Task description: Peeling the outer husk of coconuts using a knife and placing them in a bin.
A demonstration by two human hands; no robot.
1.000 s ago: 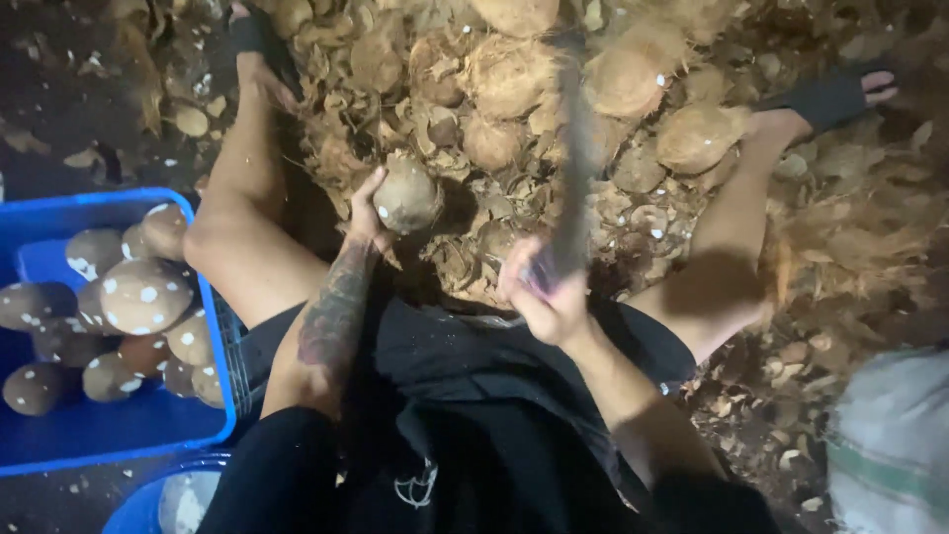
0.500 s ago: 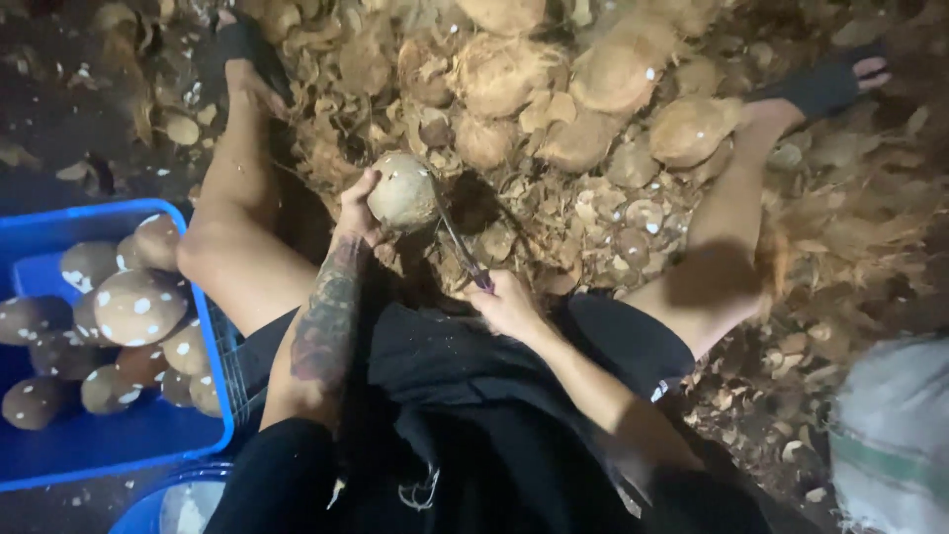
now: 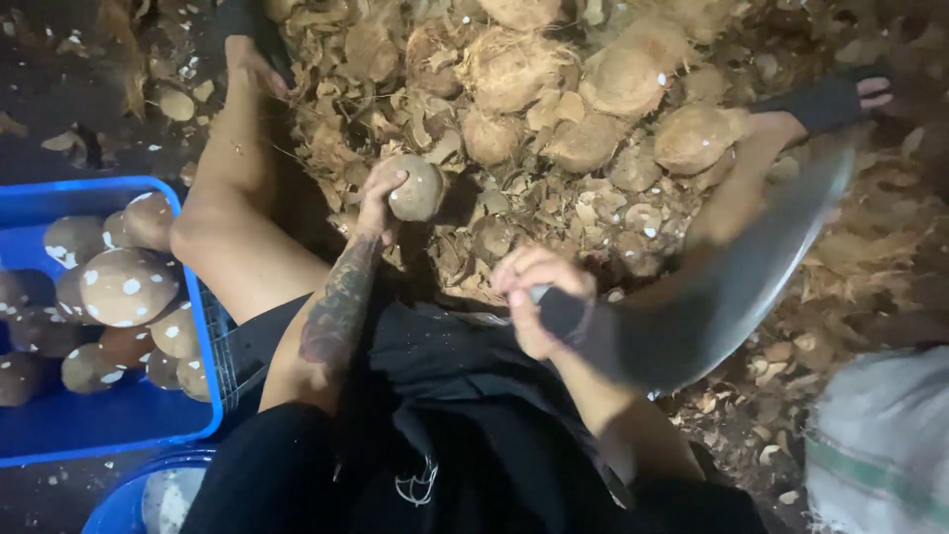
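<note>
The one camera sat on my head, looking steeply down and close over my lap, legs and the husk pile point(image 3: 554, 129) ahead; no second view shared it.

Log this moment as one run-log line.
left hand: grips coconut on husk pile | right hand: holds motion-blurred blade | blue crate: peeled coconuts

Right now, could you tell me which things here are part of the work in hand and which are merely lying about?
In use:
- left hand gripping a husked coconut
- right hand holding a blurred curved blade
- coconut heap ahead
- blue crate of peeled coconuts

Lying about:
- husk scraps
- white sack
- blue tub
</note>
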